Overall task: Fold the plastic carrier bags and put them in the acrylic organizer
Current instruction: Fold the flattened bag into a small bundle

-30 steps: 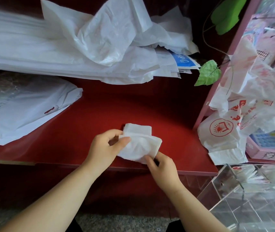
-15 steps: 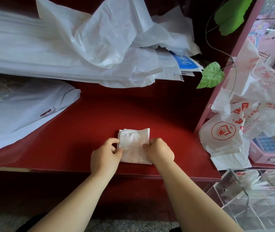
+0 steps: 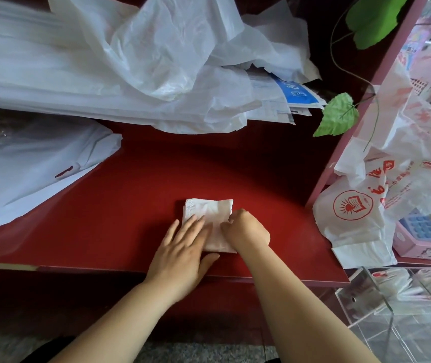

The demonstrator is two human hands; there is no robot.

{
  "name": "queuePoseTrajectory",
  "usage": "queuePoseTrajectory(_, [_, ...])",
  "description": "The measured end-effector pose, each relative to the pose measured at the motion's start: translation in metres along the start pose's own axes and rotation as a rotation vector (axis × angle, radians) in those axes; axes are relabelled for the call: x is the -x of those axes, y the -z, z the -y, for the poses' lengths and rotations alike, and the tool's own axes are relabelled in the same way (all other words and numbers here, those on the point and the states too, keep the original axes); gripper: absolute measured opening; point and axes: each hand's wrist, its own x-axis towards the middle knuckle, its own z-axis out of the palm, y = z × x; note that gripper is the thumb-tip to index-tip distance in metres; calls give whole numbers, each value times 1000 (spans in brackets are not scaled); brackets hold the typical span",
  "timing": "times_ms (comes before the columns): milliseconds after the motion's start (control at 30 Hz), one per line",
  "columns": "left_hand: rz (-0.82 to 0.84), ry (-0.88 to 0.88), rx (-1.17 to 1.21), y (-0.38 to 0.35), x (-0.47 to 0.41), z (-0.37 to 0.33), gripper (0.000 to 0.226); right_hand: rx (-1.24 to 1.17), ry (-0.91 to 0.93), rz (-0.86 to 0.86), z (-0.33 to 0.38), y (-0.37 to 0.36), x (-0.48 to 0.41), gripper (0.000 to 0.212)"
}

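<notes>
Your left hand lies flat, fingers straight, pressing the small folded white plastic carrier bag onto the red surface near its front edge. Your right hand curls over the bag's right side; pinching or not, I cannot tell. Light, slippery, springy film will likely unfold: pinch all layers at the crease.

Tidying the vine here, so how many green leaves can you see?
2. One leaf hangs right of the papers at the back of the red table; the other leaf is higher, at the top edge. More may be off-frame.
</notes>
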Motion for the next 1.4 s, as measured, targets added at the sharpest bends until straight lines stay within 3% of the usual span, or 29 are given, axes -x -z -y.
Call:
queuePoseTrajectory(67, [209,26,-39,7,-4,-1,124,9,-5,-64,-2,0,1,39])
queuePoseTrajectory(100, [292,53,-20,9,-4,-1,137,12,-1,-108,-5,-1,1,46])
queuePoseTrajectory(200, [401,44,-10,12,-6,-1,144,64,100,-269,-17,-4,5,60])
queuePoseTrajectory(300, [364,33,13,8,-4,1,143,95,466,-522,-31,-15,1,50])
queuePoseTrajectory(367, [364,17,27,5,-3,3,145,103,636,-290,-35,-14,3,63])
queuePoseTrajectory(433, [385,-3,39,10,-3,3,148,182,655,16,-41,-9,7,93])
queuePoseTrajectory(467, [402,-16,30,12,-3,2,148,241,657,87,-44,-4,9,104])
queuePoseTrajectory(567, [419,-61,-1,14,2,4,142,336,697,122,-50,1,17,124])
queuePoseTrajectory(633, [286,-151,-6,11,12,9,122,366,704,116,-56,3,24,125])
queuePoseTrajectory(700, [41,-208,21,7,21,12,84,390,767,45,-65,-1,31,112])
queuePoseTrajectory(733, [-54,-189,139,3,27,15,60,395,824,-59,-69,-5,35,97])
queuePoseTrajectory(800, [-183,-112,408,-4,33,16,39,288,876,-246,-78,-14,40,63])
queuePoseTrajectory(900, [-172,54,617,-1,32,12,33,51,859,-329,-83,-20,44,38])
queuePoseTrajectory(1033, [-162,237,688,5,27,6,16,-236,554,-266,-70,-13,48,31])
queuePoseTrajectory(1133, [-181,353,649,10,14,1,25,-421,336,-240,-59,-8,45,31])
queuePoseTrajectory(1267, [-135,486,587,14,0,-5,9,-390,228,-219,-45,-11,42,8])
queuePoseTrajectory(1400, [-97,535,531,15,-8,-10,17,-321,162,-307,-38,-13,42,24])
